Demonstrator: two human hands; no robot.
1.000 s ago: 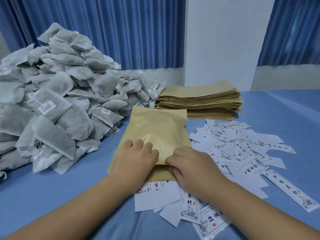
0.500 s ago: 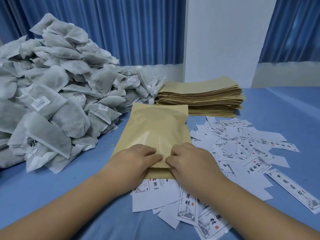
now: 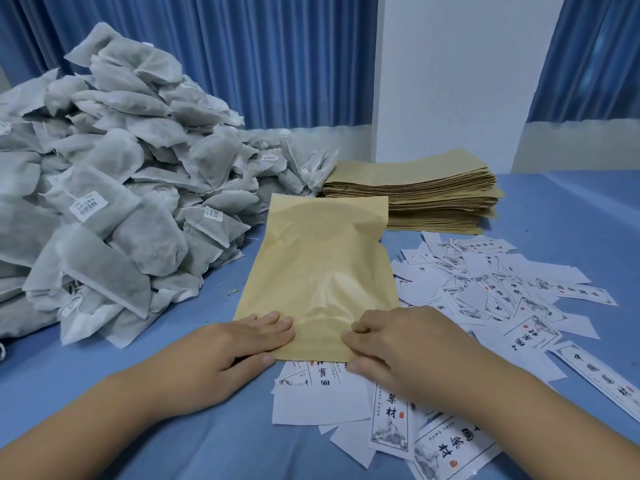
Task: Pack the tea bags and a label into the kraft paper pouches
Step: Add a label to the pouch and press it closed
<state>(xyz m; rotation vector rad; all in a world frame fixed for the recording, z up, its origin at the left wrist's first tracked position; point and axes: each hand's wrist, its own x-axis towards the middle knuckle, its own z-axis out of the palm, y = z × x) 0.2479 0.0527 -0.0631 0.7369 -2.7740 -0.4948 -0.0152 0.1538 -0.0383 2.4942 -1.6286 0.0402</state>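
Along the left edge of the table [image 3: 571, 216], soft grey mesh tea bags [image 3: 114, 202] are heaped. At the near middle, a smooth, slightly bulging kraft pouch [image 3: 318, 271] is pressed at its near left corner by the straight fingers of the left hand [image 3: 235, 351]. Its near right corner is pinched by the curled right hand [image 3: 408, 344]. Printed white paper labels [image 3: 485, 292] are strewn beneath its near edge and rightward, and a stack of pouches [image 3: 415, 199] is set behind them.

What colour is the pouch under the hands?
Tan kraft brown pouch, plain and unprinted; seen in the head view.
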